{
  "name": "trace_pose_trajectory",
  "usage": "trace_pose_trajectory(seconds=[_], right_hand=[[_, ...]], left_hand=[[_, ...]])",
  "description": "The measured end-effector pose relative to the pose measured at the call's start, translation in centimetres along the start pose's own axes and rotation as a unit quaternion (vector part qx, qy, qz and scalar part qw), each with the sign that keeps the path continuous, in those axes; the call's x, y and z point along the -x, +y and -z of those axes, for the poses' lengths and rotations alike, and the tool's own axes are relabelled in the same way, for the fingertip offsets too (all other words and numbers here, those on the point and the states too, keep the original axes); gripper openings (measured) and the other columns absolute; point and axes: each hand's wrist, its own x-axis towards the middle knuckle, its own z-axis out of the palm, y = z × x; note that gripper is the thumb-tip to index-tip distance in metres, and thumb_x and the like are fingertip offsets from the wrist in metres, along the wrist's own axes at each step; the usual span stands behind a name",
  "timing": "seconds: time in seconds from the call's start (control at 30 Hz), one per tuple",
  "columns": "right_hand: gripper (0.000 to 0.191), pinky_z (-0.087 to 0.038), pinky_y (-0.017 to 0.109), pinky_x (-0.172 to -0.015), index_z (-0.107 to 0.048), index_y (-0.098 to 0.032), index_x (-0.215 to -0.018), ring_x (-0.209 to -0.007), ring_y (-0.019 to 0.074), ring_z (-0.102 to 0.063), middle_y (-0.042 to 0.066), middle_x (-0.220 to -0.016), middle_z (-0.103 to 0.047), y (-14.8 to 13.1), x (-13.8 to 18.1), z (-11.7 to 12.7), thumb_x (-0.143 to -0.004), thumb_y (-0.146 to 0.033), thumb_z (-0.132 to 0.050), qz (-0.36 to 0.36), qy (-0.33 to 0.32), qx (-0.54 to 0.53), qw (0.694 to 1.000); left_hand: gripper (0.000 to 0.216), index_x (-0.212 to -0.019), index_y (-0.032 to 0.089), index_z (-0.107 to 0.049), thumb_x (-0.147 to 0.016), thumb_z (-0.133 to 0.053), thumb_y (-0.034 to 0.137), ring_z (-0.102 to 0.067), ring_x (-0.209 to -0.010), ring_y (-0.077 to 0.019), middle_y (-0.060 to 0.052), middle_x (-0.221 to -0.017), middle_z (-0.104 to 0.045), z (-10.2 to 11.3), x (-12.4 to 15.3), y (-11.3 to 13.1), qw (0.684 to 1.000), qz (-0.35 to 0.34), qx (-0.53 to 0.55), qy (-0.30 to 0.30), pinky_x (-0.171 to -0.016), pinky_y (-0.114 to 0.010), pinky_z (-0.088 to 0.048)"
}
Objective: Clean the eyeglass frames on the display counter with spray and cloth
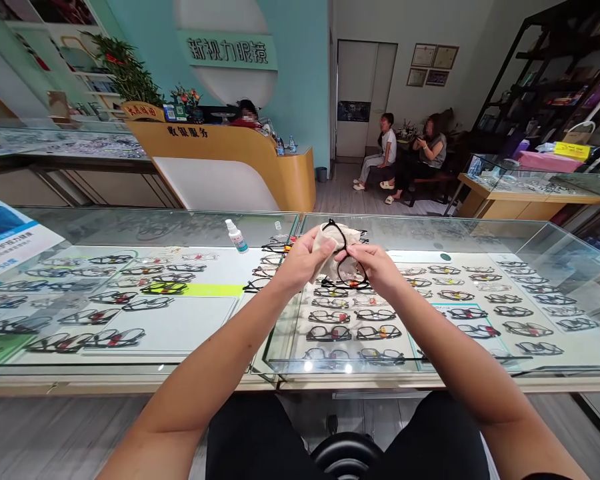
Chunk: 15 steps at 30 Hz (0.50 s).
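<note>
Above the glass counter I hold a pair of black-framed eyeglasses, turned nearly upright. My left hand is closed on a cream cleaning cloth, which is folded about the upper lens. With thumb and fingers my right hand pinches the frame near its middle; the lower lens hangs below those fingers. Part of the frame is hidden by the cloth and fingers. Left of my hands, a small white spray bottle with a blue label stands on the counter, and a clear cap lies near it.
Under the glass of the display counter lie rows of eyeglasses. A printed blue-and-white sign stands at the left. Beyond are a wooden reception desk with a person behind it, and two people seated near a door.
</note>
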Motion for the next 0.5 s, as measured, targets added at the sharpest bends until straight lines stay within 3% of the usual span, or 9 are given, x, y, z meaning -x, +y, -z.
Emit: trace_pose_trajectory(seconds=[0.1, 0.23, 0.33, 0.5], right_hand=[[0.052, -0.057, 0.036, -0.084, -0.091, -0.024, -0.081, -0.082, 0.0222, -0.069, 0.005, -0.082, -0.079, 0.3, 0.1, -0.7, -0.079, -0.076, -0.095, 0.031, -0.004, 0.023, 0.999], [0.056, -0.055, 0.042, -0.100, -0.092, -0.025, -0.085, -0.099, 0.0265, -0.072, 0.007, -0.092, -0.082, 0.7, 0.6, -1.7, -0.088, -0.081, -0.086, 0.059, -0.033, 0.110, 0.992], [0.057, -0.053, 0.045, -0.109, -0.093, -0.026, -0.087, -0.107, 0.0286, -0.071, 0.008, -0.101, -0.082, 0.4, 0.7, -1.5, -0.091, -0.082, -0.082, 0.085, -0.015, 0.147, 0.985], [0.051, -0.047, 0.051, -0.126, -0.094, -0.029, -0.094, -0.128, 0.0331, -0.068, 0.008, -0.120, -0.075, -0.3, 0.1, 0.4, -0.092, -0.078, -0.083, 0.134, 0.060, 0.136, 0.980]], left_hand=[[0.065, -0.105, 0.020, -0.069, -0.074, -0.106, 0.064, -0.062, -0.067, -0.0124, 0.003, -0.077, -0.069, -0.8, 0.4, -0.2, 1.000, -0.016, 0.002, 0.019, -0.064, -0.024, -0.051], [0.067, -0.086, 0.020, -0.064, -0.080, -0.095, 0.079, -0.049, -0.056, -0.0079, 0.006, -0.063, -0.059, -1.6, 0.7, -0.4, 0.994, -0.055, -0.016, 0.095, -0.056, -0.021, -0.042], [0.071, -0.082, 0.018, -0.068, -0.078, -0.093, 0.084, -0.056, -0.058, -0.0095, 0.002, -0.066, -0.066, -1.4, 0.5, -0.5, 0.993, -0.038, 0.003, 0.113, -0.056, -0.022, -0.045], [0.073, -0.101, 0.019, -0.078, -0.076, -0.095, 0.085, -0.079, -0.082, -0.0221, -0.005, -0.080, -0.080, -0.6, -0.3, -0.6, 0.994, -0.009, 0.060, 0.092, -0.073, -0.031, -0.063]])
